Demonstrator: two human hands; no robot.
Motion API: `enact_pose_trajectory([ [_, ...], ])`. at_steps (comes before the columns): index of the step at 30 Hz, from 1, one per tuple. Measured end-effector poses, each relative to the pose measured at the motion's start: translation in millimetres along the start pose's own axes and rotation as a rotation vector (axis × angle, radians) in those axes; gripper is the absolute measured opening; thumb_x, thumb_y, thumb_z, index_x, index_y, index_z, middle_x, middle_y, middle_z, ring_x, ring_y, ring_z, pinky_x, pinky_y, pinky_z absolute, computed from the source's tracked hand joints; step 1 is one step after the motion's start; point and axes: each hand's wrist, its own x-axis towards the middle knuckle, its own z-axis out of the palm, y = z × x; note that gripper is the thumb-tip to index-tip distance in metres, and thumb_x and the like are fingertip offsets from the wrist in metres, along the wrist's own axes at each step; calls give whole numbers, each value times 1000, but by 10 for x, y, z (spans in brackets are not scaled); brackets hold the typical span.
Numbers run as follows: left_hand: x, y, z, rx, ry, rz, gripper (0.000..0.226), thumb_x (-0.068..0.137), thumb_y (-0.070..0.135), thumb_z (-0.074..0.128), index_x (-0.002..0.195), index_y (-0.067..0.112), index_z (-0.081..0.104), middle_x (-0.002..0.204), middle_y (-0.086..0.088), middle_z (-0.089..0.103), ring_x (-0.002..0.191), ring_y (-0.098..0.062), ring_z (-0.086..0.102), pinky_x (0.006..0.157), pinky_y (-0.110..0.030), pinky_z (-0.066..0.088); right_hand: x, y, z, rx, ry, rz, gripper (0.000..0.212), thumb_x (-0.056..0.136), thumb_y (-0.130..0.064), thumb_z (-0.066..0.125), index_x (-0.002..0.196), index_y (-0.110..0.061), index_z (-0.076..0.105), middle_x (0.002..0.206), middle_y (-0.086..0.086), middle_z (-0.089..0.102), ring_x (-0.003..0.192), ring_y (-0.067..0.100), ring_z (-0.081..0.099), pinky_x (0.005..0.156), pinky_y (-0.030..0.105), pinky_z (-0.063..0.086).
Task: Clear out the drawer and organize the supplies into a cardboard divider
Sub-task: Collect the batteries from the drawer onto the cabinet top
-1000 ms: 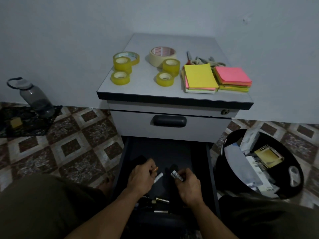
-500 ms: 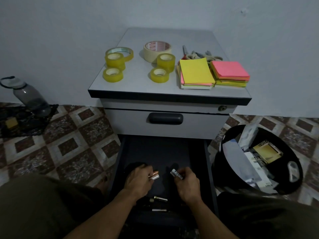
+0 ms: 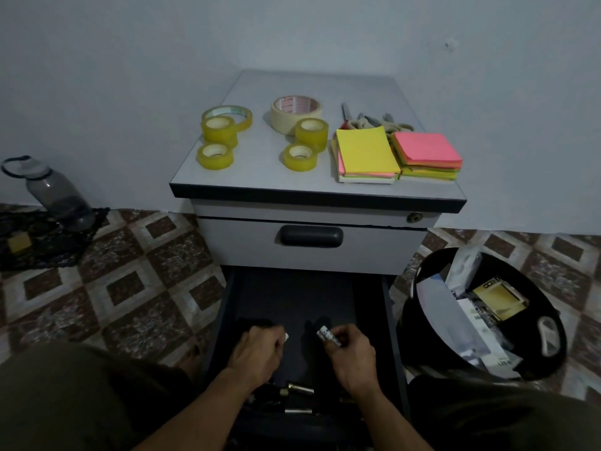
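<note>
The dark lower drawer (image 3: 302, 297) of a grey cabinet stands pulled out. Both my hands are inside it near the front. My left hand (image 3: 260, 351) is curled round small items, with only a white tip showing at its knuckles. My right hand (image 3: 353, 353) pinches a small white battery (image 3: 328, 335). Between my wrists a few metal-capped batteries (image 3: 299, 390) lie on the drawer floor. No cardboard divider is in view.
On the cabinet top (image 3: 260, 170) sit several yellow tape rolls (image 3: 216, 156), a masking tape roll (image 3: 294, 109), scissors (image 3: 361, 120) and two sticky note stacks (image 3: 367, 154). A black bin (image 3: 419, 320) of paper stands right. A water bottle (image 3: 55, 193) stands left on the tiled floor.
My left hand has closed tighter, hiding the orange-tipped item it held. The camera view shifted slightly. My right hand keeps its battery in about the same place.
</note>
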Motion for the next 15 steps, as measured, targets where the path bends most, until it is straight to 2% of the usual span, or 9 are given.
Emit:
enact_pose_trajectory([
  [3, -29, 13, -40, -216, 31, -114, 15, 89, 21, 70, 75, 24, 65, 77, 8, 68, 67, -6, 65, 61, -29, 58, -22, -52, -35, -13, 14, -25, 10, 85, -24, 71, 82, -28, 63, 74, -10, 66, 66, 0, 60, 50, 7, 41],
  [7, -96, 188, -210, -508, 59, -197, 18, 83, 13, 77, 70, 24, 71, 69, 7, 69, 60, 2, 64, 57, -22, 55, -55, -173, -111, -5, 10, -49, 9, 86, -23, 72, 84, -26, 64, 75, -9, 67, 66, 2, 61, 49, 9, 41],
  [10, -205, 317, -413, -652, 81, -243, 13, 83, 15, 77, 72, 21, 72, 68, -1, 72, 59, -10, 65, 56, -30, 55, -104, -289, -198, -7, 7, -97, 9, 85, -21, 73, 83, -26, 65, 75, -9, 68, 66, 1, 62, 50, 9, 42],
  [15, -481, 588, -870, -789, 174, -261, 11, 82, 12, 77, 72, 14, 71, 67, -9, 71, 56, -18, 61, 49, -28, 46, -228, -593, -421, 7, 40, -199, 11, 79, -22, 75, 75, -26, 66, 69, -10, 68, 64, -2, 61, 56, 12, 45],
])
